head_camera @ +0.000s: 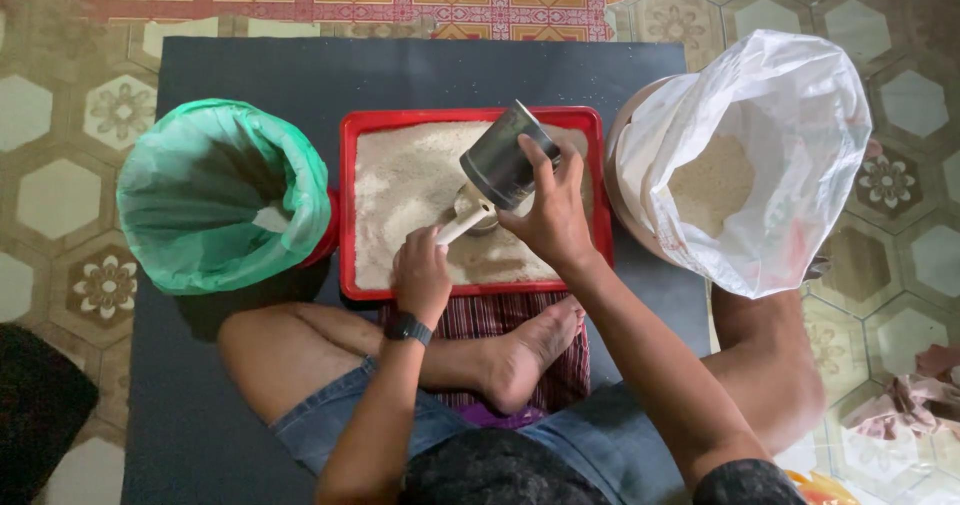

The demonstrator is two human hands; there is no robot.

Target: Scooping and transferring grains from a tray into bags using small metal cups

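while the red tray (345,215) of pale grain sits on the dark mat (250,65), a tilted metal can (505,157) is gripped over it by the right hand (550,220), fingers wrapped round. a white scoop (462,220) is clasped by the left hand (420,275), between a green bag (215,195) and a white sack (780,115).

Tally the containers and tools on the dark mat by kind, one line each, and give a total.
Bag-lined containers: 2, the green bag and the white bag holding grain.
Red tray of grain: 1.
Metal can, held tilted in the right hand: 1.
White scoop, its handle in the left hand: 1.
Total: 5.
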